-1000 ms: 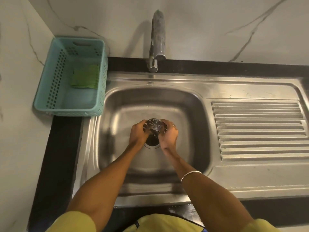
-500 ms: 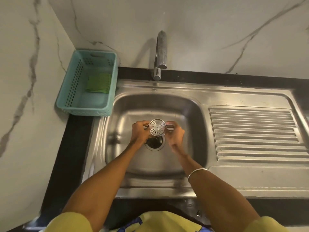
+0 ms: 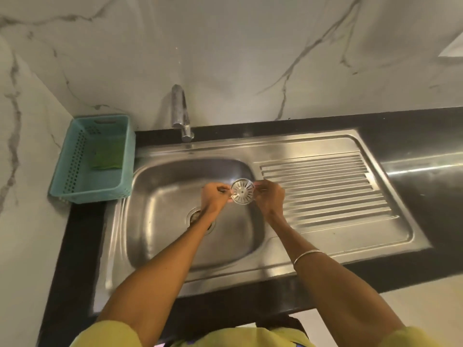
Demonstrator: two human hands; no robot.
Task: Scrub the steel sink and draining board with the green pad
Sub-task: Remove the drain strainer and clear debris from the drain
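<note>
Above the sink (image 3: 155, 221), left hand (image 3: 214, 196) and right hand (image 3: 271, 196) apparently pinch the strainer (image 3: 242, 191).

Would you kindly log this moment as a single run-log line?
hands: left hand and right hand hold drain strainer above sink | green pad: in basket | scrubbing: not begun

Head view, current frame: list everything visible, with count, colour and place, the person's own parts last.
sink: one, steel, centre.
draining board: one, steel, right of basin.
strainer: one, silver, held above basin.
drain hole: one, open, basin floor.
tap: one, chrome, behind sink.
basket: one, teal, left corner.
green pad: one, inside basket.
counter: black.
left hand: pinches strainer.
right hand: pinches strainer.
bangle: one, silver, right wrist.
</note>
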